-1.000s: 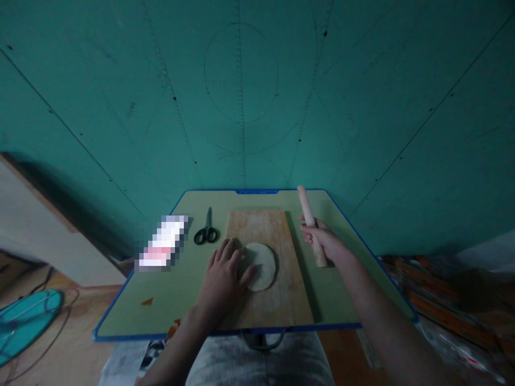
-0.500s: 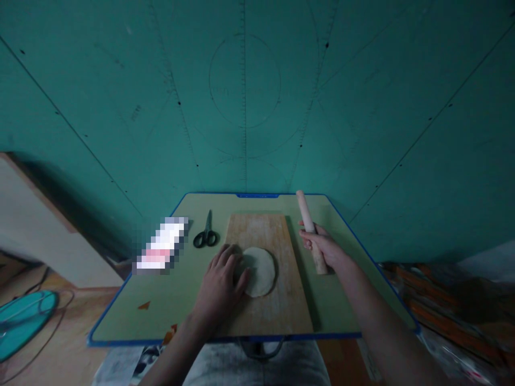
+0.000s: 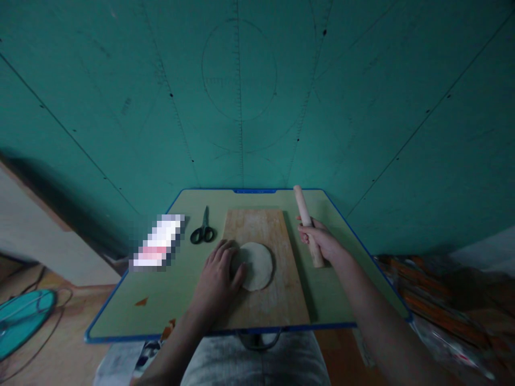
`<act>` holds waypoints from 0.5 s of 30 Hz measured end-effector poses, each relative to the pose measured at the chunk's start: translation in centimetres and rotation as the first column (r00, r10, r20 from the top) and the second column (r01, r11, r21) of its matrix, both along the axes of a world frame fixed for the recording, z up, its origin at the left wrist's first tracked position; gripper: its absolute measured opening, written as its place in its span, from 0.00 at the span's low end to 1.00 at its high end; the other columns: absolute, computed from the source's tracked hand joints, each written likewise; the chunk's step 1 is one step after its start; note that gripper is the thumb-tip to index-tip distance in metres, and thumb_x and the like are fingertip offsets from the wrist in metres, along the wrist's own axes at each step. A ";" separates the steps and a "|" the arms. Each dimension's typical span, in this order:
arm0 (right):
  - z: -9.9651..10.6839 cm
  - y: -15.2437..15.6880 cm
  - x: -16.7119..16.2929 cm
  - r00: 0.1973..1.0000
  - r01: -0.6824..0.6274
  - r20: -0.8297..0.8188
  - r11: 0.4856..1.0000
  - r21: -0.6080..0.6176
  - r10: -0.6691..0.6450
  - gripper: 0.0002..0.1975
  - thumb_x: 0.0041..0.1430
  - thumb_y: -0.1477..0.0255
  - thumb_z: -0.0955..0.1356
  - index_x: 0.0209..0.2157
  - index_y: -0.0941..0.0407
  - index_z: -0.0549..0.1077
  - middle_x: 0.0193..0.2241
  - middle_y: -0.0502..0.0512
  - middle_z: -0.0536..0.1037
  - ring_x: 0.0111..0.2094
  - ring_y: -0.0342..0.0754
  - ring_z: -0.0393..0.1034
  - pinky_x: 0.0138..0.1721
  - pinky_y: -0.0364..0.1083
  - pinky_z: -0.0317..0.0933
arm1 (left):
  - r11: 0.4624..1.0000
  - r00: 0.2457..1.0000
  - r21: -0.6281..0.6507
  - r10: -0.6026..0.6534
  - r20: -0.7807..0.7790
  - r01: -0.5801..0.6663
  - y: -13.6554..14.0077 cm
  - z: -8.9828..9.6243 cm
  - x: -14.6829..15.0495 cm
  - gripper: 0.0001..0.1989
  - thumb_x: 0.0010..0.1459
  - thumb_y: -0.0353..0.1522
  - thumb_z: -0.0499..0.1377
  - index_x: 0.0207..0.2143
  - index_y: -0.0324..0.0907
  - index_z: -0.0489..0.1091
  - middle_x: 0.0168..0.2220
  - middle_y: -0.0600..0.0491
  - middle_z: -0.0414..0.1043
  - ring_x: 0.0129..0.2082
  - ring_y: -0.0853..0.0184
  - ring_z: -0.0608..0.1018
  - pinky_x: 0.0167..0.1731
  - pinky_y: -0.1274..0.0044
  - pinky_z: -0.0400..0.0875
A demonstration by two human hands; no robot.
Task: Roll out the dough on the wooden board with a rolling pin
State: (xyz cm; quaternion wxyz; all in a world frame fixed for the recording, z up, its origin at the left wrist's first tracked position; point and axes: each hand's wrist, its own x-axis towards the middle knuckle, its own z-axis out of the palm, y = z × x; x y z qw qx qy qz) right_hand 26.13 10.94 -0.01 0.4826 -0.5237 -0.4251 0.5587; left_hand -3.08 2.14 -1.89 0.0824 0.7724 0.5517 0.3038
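A flat round of pale dough (image 3: pixel 259 265) lies on a wooden board (image 3: pixel 257 222). My left hand (image 3: pixel 219 276) is closed at the dough's left side, its thumb over the edge and its fingers curled along the far left rim. The fingertips' exact contact is partly hidden. Off the board to the right, my right hand (image 3: pixel 319 238) grips a wooden rolling pin (image 3: pixel 301 203) around its lower half. The pin slants, its top end pointing to the far edge of the table.
Dark-handled scissors (image 3: pixel 203 233) lie left of the board on the pale green table (image 3: pixel 161 300) with its blue rim. A pixelated flat object (image 3: pixel 159 241) is farther left. Small brown scraps (image 3: pixel 141 302) sit near the front left. A green wall (image 3: pixel 257 107) stands behind.
The whole view has shifted slightly, so everything sits a little higher and farther left. Both hands, the dough and the rolling pin keep nearly the same places on the table.
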 end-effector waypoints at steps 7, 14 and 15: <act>-0.3 0.0 0.0 1.000 0.002 0.002 1.000 0.010 -0.002 0.27 0.37 0.66 0.74 0.43 0.53 0.72 0.16 0.40 0.64 0.19 0.41 0.58 0.19 0.41 0.50 | 1.000 1.000 -0.012 0.016 0.006 -0.016 0.0 0.1 0.0 0.15 0.64 0.39 0.54 0.49 0.40 0.69 0.58 0.41 0.70 0.64 0.52 0.66 0.61 0.55 0.65; 0.0 0.0 0.1 1.000 0.000 0.029 1.000 0.009 0.000 0.26 0.36 0.65 0.74 0.42 0.53 0.72 0.15 0.40 0.64 0.19 0.41 0.58 0.19 0.41 0.50 | 0.999 1.000 -0.031 -0.007 0.011 0.008 0.0 0.2 -0.1 0.15 0.64 0.39 0.54 0.48 0.40 0.70 0.59 0.41 0.69 0.65 0.51 0.64 0.61 0.55 0.65; -0.1 0.0 0.1 1.000 0.000 0.031 1.000 0.009 0.000 0.26 0.36 0.65 0.74 0.42 0.53 0.72 0.15 0.40 0.64 0.19 0.42 0.58 0.19 0.41 0.50 | 0.999 1.000 -0.036 -0.011 0.011 0.011 0.0 0.2 -0.1 0.16 0.64 0.39 0.54 0.48 0.40 0.70 0.59 0.41 0.68 0.65 0.51 0.64 0.61 0.54 0.64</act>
